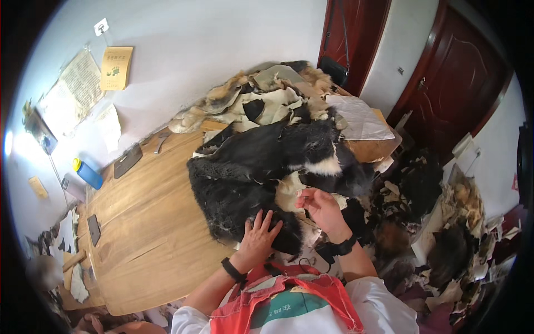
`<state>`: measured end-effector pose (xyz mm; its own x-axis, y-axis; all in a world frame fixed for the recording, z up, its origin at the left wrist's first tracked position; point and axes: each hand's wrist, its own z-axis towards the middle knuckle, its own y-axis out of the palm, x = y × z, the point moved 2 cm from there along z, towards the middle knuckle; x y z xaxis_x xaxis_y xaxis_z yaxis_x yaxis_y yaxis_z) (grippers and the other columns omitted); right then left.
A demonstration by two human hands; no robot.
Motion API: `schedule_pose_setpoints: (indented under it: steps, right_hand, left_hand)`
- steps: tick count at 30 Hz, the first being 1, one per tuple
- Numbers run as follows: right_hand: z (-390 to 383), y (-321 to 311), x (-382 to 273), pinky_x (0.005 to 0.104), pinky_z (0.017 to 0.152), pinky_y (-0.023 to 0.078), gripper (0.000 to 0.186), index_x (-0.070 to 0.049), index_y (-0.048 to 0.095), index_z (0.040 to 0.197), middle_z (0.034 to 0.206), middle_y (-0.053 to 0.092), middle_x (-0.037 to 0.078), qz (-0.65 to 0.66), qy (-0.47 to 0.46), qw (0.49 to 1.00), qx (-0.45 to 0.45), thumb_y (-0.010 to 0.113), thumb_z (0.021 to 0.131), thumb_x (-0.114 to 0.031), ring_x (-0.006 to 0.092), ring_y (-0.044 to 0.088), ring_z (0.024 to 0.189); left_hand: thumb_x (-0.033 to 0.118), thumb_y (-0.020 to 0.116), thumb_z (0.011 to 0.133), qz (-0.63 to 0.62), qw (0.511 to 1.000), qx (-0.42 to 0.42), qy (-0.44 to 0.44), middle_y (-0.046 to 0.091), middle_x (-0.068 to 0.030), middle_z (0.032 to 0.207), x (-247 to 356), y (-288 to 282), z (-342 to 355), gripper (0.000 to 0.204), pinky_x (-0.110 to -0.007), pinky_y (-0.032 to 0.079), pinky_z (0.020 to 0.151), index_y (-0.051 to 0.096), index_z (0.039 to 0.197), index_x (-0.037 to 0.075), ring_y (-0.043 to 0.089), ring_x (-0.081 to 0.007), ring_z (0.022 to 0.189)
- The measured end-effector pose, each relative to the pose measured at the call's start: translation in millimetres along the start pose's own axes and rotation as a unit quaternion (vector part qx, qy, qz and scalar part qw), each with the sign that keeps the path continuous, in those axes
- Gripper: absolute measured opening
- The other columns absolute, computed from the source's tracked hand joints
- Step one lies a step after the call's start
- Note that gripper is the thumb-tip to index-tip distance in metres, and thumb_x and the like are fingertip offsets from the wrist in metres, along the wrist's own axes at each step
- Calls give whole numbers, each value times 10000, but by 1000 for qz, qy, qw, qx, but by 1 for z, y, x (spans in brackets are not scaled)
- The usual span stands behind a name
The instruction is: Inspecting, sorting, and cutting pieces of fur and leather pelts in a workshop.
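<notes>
My left hand (257, 236) lies with fingers spread on a large black fur pelt (233, 172), near its front edge. My right hand (317, 209) is raised just right of it in a pinch, over a cream-coloured hide piece (286, 186); what is between the fingertips is too small to make out. The pelt rests on a wooden table (144, 239), with a white-tipped black fur piece (314, 139) at its upper right.
Fur scraps (267, 97) and white paper (356, 114) cover the back. A phone (94, 229), dark flat tool (128, 161), blue bottle (87, 172) and purple flask (73, 189) sit at left. Heaped scraps (445, 250) fill the right, below closed doors (453, 72).
</notes>
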<state>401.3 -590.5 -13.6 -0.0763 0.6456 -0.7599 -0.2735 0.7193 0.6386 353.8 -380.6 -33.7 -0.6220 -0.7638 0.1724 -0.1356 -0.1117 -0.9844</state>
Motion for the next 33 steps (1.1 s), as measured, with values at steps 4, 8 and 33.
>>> schedule_pose_setpoints:
  steps: [4,8,33]
  right_hand:
    - [-2,2,-4,252,820,487,130,-4,647,1017,920,659,43,-153,3,987,48,581,910,-37,113,617,860]
    - [-1,27,-5,230,775,489,102,-14,669,973,873,671,26,-160,55,984,60,650,875,-29,94,613,805]
    - [10,90,54,194,695,455,104,-37,677,939,853,654,-13,-78,171,979,-74,709,855,-89,47,556,746]
  left_hand:
    - [245,795,701,-86,996,30,3,460,-195,1372,7,-34,4,662,-563,375,994,541,1295,102,394,-401,1295]
    - [70,723,783,-391,892,210,-80,656,-116,1002,4,-66,12,306,-352,493,839,642,1075,24,625,-246,968]
    - [30,612,911,-463,774,360,-238,607,-15,795,-4,-67,-49,40,-212,455,633,591,899,-2,554,-59,718]
